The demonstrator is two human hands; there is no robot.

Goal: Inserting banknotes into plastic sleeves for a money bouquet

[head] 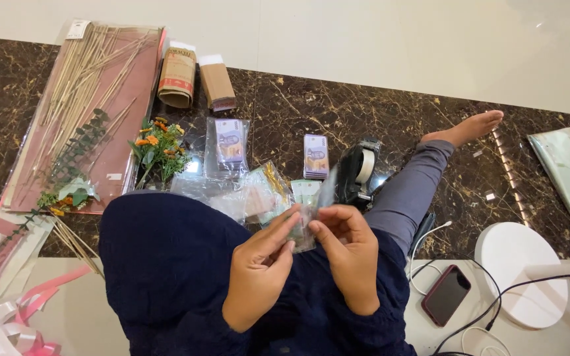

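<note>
- Both hands pinch one small clear plastic sleeve (306,227) over the lap: left hand (262,267) fingertips clamped on its left edge, right hand (346,254) thumb and fingers clamped on its right edge.
- Sleeve: transparent, glossy, crinkled; contents hard to make out.
- Just beyond the grip: loose pile of clear sleeves (252,191), one with a purple banknote (229,140) inside; banded stack of purple notes (315,156) beside it.
- Beyond-right of the grip: black tape dispenser (357,171).
- Far beyond-left: two brown paper packages (196,80) with white tops; long clear bag of wooden sticks (80,99) on pink sheets, white label at its top corner.
- Left of the grip: orange flower sprig (158,148).
- Right: phone (446,295), white round base (521,280) partly cut off.
</note>
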